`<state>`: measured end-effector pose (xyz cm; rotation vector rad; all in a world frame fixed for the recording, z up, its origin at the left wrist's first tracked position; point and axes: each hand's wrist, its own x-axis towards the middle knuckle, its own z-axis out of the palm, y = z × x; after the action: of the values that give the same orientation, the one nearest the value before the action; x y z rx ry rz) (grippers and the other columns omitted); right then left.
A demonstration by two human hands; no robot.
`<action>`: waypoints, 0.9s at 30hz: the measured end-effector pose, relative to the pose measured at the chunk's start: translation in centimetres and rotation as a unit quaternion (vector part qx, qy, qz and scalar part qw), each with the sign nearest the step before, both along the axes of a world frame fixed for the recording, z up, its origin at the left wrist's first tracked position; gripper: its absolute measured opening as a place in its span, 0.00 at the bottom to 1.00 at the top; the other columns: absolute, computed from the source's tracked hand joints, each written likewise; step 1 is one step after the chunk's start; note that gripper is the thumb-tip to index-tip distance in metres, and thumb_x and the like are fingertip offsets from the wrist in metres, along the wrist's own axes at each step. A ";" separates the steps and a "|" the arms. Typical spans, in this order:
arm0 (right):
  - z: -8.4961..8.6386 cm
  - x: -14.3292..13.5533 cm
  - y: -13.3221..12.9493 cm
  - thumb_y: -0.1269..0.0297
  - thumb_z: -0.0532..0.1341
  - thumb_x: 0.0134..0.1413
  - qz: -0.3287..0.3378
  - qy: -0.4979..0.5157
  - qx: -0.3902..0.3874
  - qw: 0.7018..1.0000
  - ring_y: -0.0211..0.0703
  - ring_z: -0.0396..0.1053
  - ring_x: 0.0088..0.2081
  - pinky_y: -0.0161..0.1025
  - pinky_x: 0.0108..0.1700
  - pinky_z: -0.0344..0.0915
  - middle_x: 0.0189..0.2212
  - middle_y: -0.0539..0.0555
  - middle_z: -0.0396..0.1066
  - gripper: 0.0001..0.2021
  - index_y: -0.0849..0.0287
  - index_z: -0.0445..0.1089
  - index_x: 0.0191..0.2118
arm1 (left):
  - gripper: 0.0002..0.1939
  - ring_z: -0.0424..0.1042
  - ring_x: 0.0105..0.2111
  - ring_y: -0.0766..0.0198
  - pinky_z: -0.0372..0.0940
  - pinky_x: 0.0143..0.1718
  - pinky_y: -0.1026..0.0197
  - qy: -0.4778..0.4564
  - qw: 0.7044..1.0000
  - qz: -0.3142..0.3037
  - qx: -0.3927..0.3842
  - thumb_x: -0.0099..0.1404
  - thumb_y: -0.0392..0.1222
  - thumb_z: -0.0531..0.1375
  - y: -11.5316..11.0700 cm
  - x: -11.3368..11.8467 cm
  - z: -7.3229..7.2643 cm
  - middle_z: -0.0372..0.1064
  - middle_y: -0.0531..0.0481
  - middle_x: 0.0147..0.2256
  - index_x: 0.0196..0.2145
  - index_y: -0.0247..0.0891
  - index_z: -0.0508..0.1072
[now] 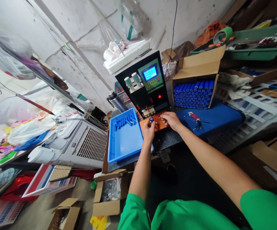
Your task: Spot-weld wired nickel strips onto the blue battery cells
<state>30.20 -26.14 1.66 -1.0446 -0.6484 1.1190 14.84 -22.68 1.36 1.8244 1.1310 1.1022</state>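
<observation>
My left hand (148,131) is closed around a blue cylindrical battery cell (151,119), whose end shows above the fingers. Just right of it, my right hand (172,120) makes a pinch over the orange plate (160,125); what lies between those fingertips is too small to make out. Both hands are in front of a black machine with a lit display (150,73), close below its electrode head (148,111). A blue tray (126,145) to the left holds several blue cells (125,122). Red and black wires (196,120) lie in a loose bunch on the blue surface at right.
An open cardboard box (197,68) packed with blue cells stands right of the machine. Behind the tray is a metal flask (116,101). A green bin (249,52) sits at back right, a grey slatted appliance (81,142) at left. Small cartons (107,207) are on the floor.
</observation>
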 end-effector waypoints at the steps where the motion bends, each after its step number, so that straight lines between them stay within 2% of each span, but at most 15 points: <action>1: 0.0 0.0 0.0 0.58 0.68 0.40 0.001 0.000 0.000 1.000 0.30 0.57 0.17 0.29 0.17 0.50 0.16 0.47 0.63 0.13 0.60 0.65 0.21 | 0.11 0.57 0.22 0.70 0.53 0.26 0.65 0.003 1.000 -0.008 0.008 0.63 0.47 0.62 0.2 0.0 0.1 0.58 0.57 0.20 0.32 0.36 0.74; 3: -0.1 0.0 0.2 0.58 0.68 0.40 -0.001 0.000 0.000 1.000 0.30 0.56 0.17 0.29 0.17 0.50 0.16 0.47 0.63 0.14 0.60 0.64 0.21 | 0.12 0.54 0.21 0.71 0.50 0.26 0.65 0.007 1.000 -0.022 0.016 0.62 0.47 0.63 0.7 0.1 0.1 0.55 0.58 0.20 0.27 0.36 0.72; 7: -0.3 0.0 0.4 0.58 0.69 0.41 -0.008 -0.007 -0.001 1.000 0.30 0.57 0.17 0.29 0.17 0.51 0.17 0.48 0.63 0.15 0.59 0.64 0.21 | 0.11 0.53 0.20 0.71 0.49 0.25 0.65 0.007 0.999 -0.032 -0.002 0.61 0.47 0.63 1.1 0.3 -0.3 0.54 0.58 0.19 0.29 0.36 0.73; 10: -0.4 0.0 0.5 0.57 0.68 0.41 -0.007 -0.020 -0.005 1.000 0.30 0.57 0.17 0.29 0.17 0.51 0.17 0.48 0.64 0.15 0.59 0.65 0.21 | 0.11 0.58 0.22 0.70 0.54 0.27 0.65 -0.005 0.999 -0.029 -0.013 0.62 0.48 0.63 1.2 0.5 -0.4 0.61 0.56 0.21 0.33 0.36 0.75; 13: -0.2 -0.1 0.5 0.55 0.68 0.41 -0.006 -0.036 -0.011 0.999 0.30 0.58 0.18 0.29 0.17 0.51 0.17 0.48 0.64 0.15 0.59 0.65 0.22 | 0.12 0.65 0.27 0.67 0.60 0.31 0.64 -0.033 0.999 -0.036 -0.024 0.63 0.48 0.62 1.0 0.8 -0.4 0.70 0.51 0.28 0.37 0.36 0.75; 17: 0.0 -0.3 0.3 0.55 0.68 0.41 -0.012 -0.058 -0.014 0.998 0.30 0.59 0.19 0.28 0.18 0.53 0.18 0.48 0.65 0.15 0.60 0.66 0.22 | 0.13 0.69 0.32 0.65 0.64 0.36 0.63 -0.047 0.998 -0.039 -0.020 0.64 0.48 0.60 0.7 0.9 -0.7 0.74 0.48 0.33 0.38 0.36 0.75; 23: 0.8 -0.9 0.3 0.55 0.68 0.41 -0.025 -0.062 -0.019 0.998 0.30 0.59 0.19 0.28 0.18 0.53 0.19 0.48 0.66 0.14 0.60 0.67 0.25 | 0.12 0.71 0.34 0.63 0.65 0.41 0.60 0.010 1.000 -0.013 0.008 0.67 0.46 0.58 0.8 0.9 -1.6 0.75 0.47 0.36 0.43 0.37 0.77; 27: 1.4 -1.4 0.7 0.54 0.68 0.42 -0.025 -0.074 -0.013 0.997 0.31 0.59 0.19 0.29 0.19 0.55 0.19 0.48 0.65 0.14 0.59 0.66 0.25 | 0.12 0.71 0.36 0.61 0.66 0.42 0.59 0.044 0.999 0.009 0.024 0.68 0.44 0.58 0.7 1.0 -1.6 0.76 0.45 0.37 0.45 0.38 0.77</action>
<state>28.82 -25.45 3.09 -1.1679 -0.7224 1.0146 15.84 -21.94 -0.29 1.9210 1.1841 1.0774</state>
